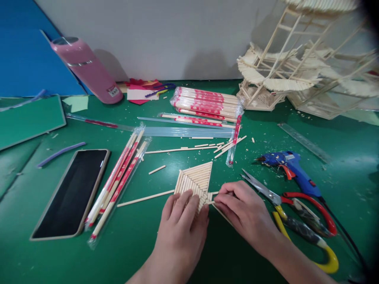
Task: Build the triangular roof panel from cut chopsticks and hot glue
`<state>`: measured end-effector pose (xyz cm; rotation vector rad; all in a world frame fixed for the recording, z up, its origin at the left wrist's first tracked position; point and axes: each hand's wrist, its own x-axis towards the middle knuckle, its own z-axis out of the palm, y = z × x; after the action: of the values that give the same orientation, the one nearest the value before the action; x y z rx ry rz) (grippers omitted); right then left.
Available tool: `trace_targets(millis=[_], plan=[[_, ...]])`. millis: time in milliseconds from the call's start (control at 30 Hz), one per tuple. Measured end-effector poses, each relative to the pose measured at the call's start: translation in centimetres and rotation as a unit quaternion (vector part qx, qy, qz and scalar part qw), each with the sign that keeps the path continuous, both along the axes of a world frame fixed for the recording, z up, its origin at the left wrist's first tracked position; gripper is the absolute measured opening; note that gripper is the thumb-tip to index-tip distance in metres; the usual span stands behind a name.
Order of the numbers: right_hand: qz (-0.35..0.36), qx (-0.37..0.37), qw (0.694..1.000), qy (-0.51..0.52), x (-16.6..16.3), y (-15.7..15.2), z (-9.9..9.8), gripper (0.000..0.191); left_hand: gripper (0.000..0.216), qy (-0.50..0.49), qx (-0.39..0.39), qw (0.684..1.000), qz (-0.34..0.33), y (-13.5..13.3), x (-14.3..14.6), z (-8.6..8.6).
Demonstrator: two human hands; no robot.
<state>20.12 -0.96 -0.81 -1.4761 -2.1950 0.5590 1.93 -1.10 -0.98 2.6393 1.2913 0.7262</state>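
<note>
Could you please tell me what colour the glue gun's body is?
Blue, with an orange-red trigger; the glue gun shows in the head view.

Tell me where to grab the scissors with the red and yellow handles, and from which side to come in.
Take the scissors with the red and yellow handles by their loops, probably from the near right. The loops lie flat and open toward that side, while the metal blades point up-left toward the right hand. The blue glue gun lies just behind them, so a low approach from the front looks safest.

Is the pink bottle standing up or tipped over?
Tipped. The pink bottle leans slantwise, its top up toward the blue board, not standing straight.
</note>
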Motion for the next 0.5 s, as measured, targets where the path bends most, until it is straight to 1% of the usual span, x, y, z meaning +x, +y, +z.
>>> trace_targets(millis=[233,500], plan=[[0.006,0.004,1.000,-0.026,-0.41,0.24,0.37,0.015,0.019,0.009,0.018,1.000,-0.009,-0.09,-0.35,0.04],[0.010,0.000,0.999,-0.042,-0.47,0.41,0.70,0.018,0.017,0.007,0.021,1.000,0.002,-0.16,-0.23,-0.05]])
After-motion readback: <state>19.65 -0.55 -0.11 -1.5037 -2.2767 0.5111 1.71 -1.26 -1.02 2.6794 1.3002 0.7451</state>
